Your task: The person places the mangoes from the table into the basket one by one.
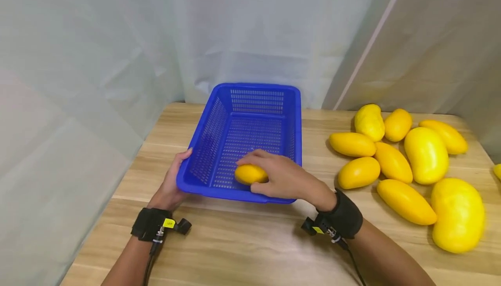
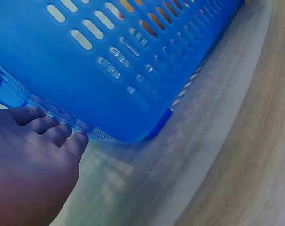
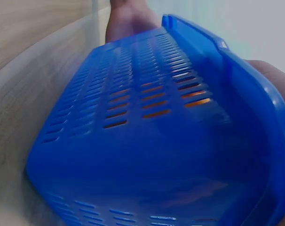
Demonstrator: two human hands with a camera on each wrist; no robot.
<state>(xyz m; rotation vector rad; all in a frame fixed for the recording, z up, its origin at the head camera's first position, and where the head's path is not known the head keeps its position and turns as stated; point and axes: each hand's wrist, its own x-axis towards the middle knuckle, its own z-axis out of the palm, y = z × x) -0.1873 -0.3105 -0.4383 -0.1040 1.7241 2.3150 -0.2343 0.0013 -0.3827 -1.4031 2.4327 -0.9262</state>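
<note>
A blue plastic basket point(image 1: 256, 87) with slotted walls stands on the wooden table in front of me. My left hand point(image 1: 174, 183) grips its near left side, thumb at the rim; in the left wrist view, the fingers of the left hand point(image 2: 34, 160) lie against the basket's outer wall point(image 2: 95, 94). Inside the basket, near the front wall, my right hand point(image 1: 279, 175) holds a yellow-orange mango point(image 1: 249, 174) between thumb and fingers. The right wrist view is mostly filled by the basket's outer side point(image 3: 147, 155), with orange showing through some slots.
To the right of the basket, several mangoes point(image 1: 395, 162) lie grouped on the wooden table point(image 1: 235, 242), some larger and paler yellow point(image 1: 458, 215). One more mango point(image 1: 497, 171) shows at the right edge. Pale sheeting point(image 1: 250, 29) hangs behind and left of the table.
</note>
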